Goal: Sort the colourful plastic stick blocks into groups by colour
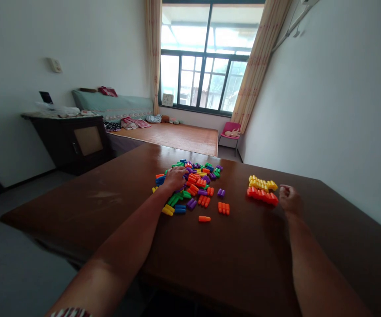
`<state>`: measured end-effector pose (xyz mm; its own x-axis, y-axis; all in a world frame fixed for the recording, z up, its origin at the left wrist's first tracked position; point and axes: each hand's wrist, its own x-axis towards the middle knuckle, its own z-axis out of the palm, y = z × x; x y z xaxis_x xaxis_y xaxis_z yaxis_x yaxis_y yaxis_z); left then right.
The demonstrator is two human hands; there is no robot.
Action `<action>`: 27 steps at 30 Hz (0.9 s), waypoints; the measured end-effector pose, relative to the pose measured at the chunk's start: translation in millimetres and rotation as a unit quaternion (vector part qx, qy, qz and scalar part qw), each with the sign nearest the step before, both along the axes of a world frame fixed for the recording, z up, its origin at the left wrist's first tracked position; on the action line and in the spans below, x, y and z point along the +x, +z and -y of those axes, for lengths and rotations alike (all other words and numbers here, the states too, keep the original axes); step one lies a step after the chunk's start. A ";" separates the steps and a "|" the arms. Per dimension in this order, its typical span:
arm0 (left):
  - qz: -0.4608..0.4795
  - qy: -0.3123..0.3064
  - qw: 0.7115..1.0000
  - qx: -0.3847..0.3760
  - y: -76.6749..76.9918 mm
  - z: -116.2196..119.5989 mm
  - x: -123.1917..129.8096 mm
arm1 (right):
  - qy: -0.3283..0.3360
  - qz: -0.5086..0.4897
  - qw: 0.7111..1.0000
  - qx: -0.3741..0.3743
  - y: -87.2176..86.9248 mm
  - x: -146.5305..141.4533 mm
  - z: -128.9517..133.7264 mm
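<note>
Head view, above table [243, 246], facing window [206, 56]

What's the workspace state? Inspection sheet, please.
Surface: glossy dark-brown wood-like table.
Work pieces: pile of small multicoloured plastic-looking tubular pieces; bumpy yellow row and bumpy red-orange row lie alongside each other, right of it.
Clutter: assorted items on boxy dark-brown wood-like cabinet, left.
Hands: left hand on the pile, grip unclear; right hand beside the rows, contact unclear.
Cables: nothing seen on table; pale pipe or cable, high right wall.
Surroundings: dark-framed rectangular glass window, low tan-matted bed, pink chair.
</note>
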<state>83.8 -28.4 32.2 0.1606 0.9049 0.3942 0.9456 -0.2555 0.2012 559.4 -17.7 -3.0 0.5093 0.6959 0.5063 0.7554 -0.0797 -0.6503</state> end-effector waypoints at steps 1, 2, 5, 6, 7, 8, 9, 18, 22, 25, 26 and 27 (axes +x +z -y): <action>-0.009 -0.023 1.000 0.001 -0.8 0.9 3.4 | 0.002 0.004 1.000 0.002 0.9 -1.8 0.8; -0.018 -0.043 0.999 -0.003 -1.9 1.9 7.0 | 0.004 0.010 1.000 0.005 1.8 -3.8 1.4; -0.039 -0.064 0.997 -0.027 -4.9 5.2 15.6 | 0.004 0.026 1.000 0.016 3.4 -9.4 2.8; -0.044 -0.060 0.997 -0.030 -5.1 6.2 16.9 | 0.005 0.030 0.999 0.019 3.6 -11.0 3.0; -0.049 -0.054 0.997 -0.030 -4.8 7.1 17.3 | 0.008 0.035 0.999 0.022 3.6 -12.4 3.2; -0.053 -0.048 0.997 -0.029 -3.9 7.8 17.1 | 0.013 0.040 0.999 0.026 3.7 -13.6 3.3; -0.055 -0.042 0.997 -0.028 -2.5 8.4 16.4 | 0.020 0.046 0.998 0.029 3.9 -14.7 3.4; 0.351 -0.161 0.914 -0.123 10.9 6.9 34.3 | 0.195 -0.023 0.979 0.057 34.8 -73.1 19.5; 0.539 -0.290 0.746 -0.262 10.2 17.6 55.4 | 0.426 -0.051 0.903 -0.022 42.8 -142.9 40.6; 0.575 -0.308 0.679 -0.337 10.4 29.0 66.5 | 0.513 -0.017 0.858 -0.014 36.2 -184.0 53.5; 0.578 -0.310 0.667 -0.354 10.6 32.2 68.9 | 0.526 -0.007 0.850 -0.001 33.3 -192.6 56.2; 0.579 -0.311 0.658 -0.368 10.8 34.6 70.7 | 0.534 -0.001 0.845 0.008 30.8 -198.5 57.9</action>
